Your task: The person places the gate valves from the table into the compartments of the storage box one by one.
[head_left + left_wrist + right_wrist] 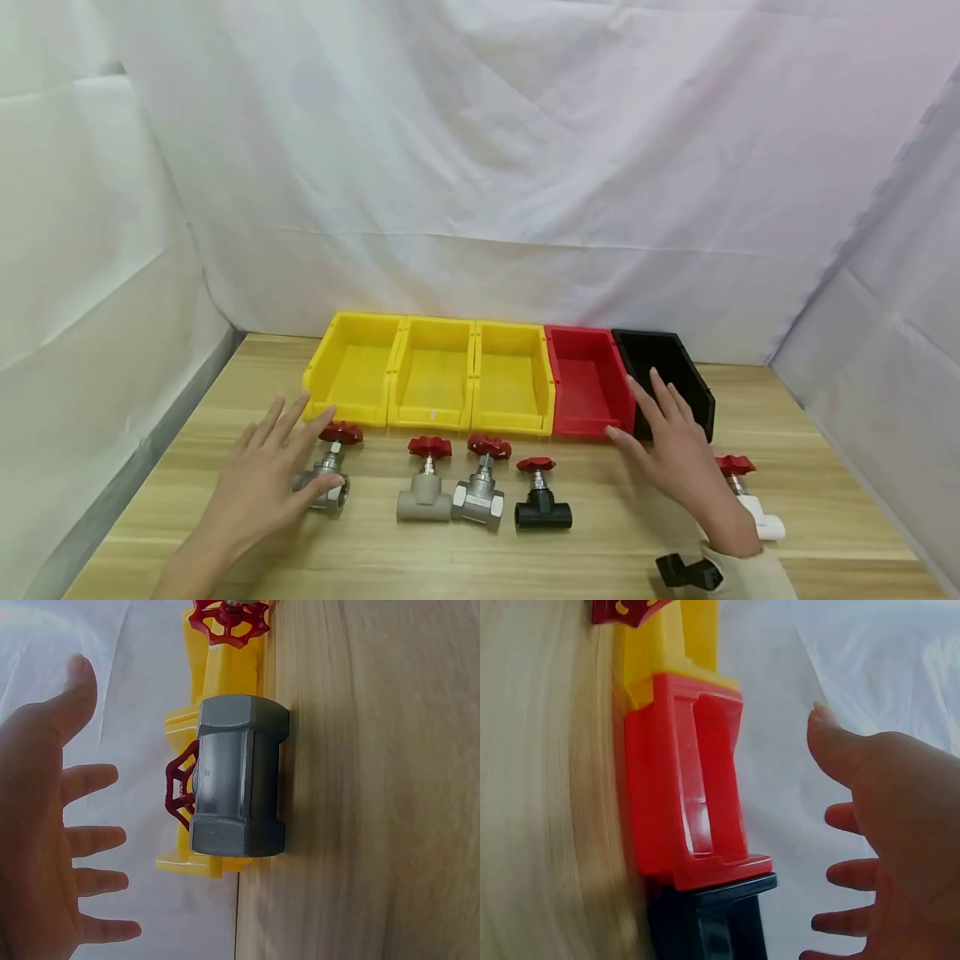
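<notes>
My left hand (262, 483), fingers spread and holding nothing, hovers over the leftmost metal valve (236, 776), which has a red handwheel and is partly hidden by the hand in the head view. My right hand (675, 454), also spread and free of any object, hangs in front of the black bin (660, 354) and the red bin (588, 379). Between the hands stand a grey-beige plastic valve (424, 497), a second metal valve (478, 498) and a black valve (543, 508), each topped by a red handwheel. Beyond the right wrist is a white valve (761, 517).
Side by side with the red and black bins stand three yellow bins (352, 412) (429, 417) (512, 423) along the back of the wooden table (465, 575). White cloth (510, 167) hangs behind and at both sides. A black strap piece (688, 573) sits at the right sleeve.
</notes>
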Tool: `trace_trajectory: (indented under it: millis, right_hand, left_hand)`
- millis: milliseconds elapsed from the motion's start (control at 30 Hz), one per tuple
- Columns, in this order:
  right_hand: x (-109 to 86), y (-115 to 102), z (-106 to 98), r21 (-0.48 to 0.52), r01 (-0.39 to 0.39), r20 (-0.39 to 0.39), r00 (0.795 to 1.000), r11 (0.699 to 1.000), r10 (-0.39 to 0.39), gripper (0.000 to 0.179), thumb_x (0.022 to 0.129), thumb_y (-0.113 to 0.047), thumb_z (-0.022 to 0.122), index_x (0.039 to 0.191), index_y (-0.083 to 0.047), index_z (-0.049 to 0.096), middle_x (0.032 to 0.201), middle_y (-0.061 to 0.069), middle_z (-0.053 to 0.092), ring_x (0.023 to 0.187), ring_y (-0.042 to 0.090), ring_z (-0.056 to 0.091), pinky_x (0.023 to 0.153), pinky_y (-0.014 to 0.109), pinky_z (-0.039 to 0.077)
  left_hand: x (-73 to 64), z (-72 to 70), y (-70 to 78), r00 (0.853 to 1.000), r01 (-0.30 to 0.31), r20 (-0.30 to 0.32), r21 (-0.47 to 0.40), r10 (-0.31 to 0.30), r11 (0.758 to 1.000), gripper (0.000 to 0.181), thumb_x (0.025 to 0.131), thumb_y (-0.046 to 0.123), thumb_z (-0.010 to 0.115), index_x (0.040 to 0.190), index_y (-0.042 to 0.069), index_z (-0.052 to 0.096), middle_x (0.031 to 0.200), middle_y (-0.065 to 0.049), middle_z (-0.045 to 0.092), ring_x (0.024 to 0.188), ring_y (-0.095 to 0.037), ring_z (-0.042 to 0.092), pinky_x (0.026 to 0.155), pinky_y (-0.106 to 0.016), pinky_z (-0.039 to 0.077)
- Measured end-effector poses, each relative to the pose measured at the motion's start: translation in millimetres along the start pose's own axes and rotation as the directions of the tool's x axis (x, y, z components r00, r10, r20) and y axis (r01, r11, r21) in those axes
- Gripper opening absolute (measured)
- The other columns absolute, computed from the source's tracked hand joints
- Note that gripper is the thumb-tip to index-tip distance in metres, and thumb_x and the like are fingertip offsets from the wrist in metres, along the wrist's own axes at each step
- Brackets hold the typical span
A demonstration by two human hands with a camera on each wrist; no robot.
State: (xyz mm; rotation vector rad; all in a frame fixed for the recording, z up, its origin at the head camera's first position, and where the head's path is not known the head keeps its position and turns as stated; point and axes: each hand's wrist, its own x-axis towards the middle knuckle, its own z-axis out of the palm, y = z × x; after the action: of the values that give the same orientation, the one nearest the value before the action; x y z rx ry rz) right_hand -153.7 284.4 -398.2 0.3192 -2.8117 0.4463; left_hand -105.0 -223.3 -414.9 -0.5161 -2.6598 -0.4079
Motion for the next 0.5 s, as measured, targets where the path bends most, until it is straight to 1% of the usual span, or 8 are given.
trace_trajectory:
  millis: [133,267,367,433,500]
  right_hand:
    - [10.7,5,10,0.039,0.002,-0.053,0.999,0.999,0.001,0.078,0.087,-0.043,0.068,0.150,-0.014,0.031,0.155,0.020,0.020,0.132,0.050,0.025,0.087,0.076,0.031]
    - [21.3,12,30,0.098,0.003,-0.100,0.995,0.995,0.007,0.074,0.090,-0.041,0.065,0.149,-0.012,0.032,0.153,0.019,0.023,0.130,0.047,0.029,0.084,0.071,0.039]
    - [29.1,17,41,0.143,0.000,-0.124,0.992,0.990,0.018,0.070,0.093,-0.037,0.063,0.149,-0.011,0.031,0.153,0.017,0.023,0.130,0.045,0.030,0.083,0.068,0.042]
    - [32.9,20,46,0.159,-0.007,-0.121,0.992,0.987,0.027,0.068,0.094,-0.034,0.062,0.150,-0.011,0.029,0.154,0.017,0.021,0.130,0.045,0.031,0.084,0.067,0.042]
    - [35.3,24,51,0.160,-0.013,-0.102,0.994,0.987,0.030,0.068,0.095,-0.030,0.060,0.150,-0.009,0.027,0.155,0.017,0.017,0.130,0.045,0.032,0.086,0.065,0.043]
  left_hand:
    - [-0.1,-0.3,1.6,1.000,0.005,0.003,-0.016,-0.005,1.000,0.077,0.079,0.055,0.069,0.145,0.022,0.043,0.150,-0.018,0.032,0.130,-0.049,0.032,0.093,-0.070,0.031]
    - [-3.0,-1.4,-0.2,1.000,0.005,-0.008,-0.024,-0.006,1.000,0.075,0.078,0.051,0.073,0.140,0.018,0.048,0.144,-0.019,0.040,0.120,-0.048,0.043,0.084,-0.067,0.039]
    - [-0.4,-0.8,-1.1,0.999,-0.024,-0.029,-0.059,0.022,0.998,0.068,0.077,0.044,0.076,0.135,0.015,0.053,0.138,-0.020,0.045,0.114,-0.046,0.048,0.080,-0.065,0.043]
    - [1.5,0.9,-1.0,0.998,-0.047,-0.035,-0.079,0.044,0.996,0.064,0.078,0.040,0.077,0.133,0.015,0.055,0.136,-0.020,0.047,0.112,-0.045,0.049,0.079,-0.064,0.045]
    - [2.9,3.2,-0.4,0.998,-0.063,-0.029,-0.098,0.061,0.993,0.062,0.079,0.037,0.077,0.132,0.014,0.056,0.135,-0.019,0.048,0.112,-0.043,0.050,0.081,-0.062,0.045]
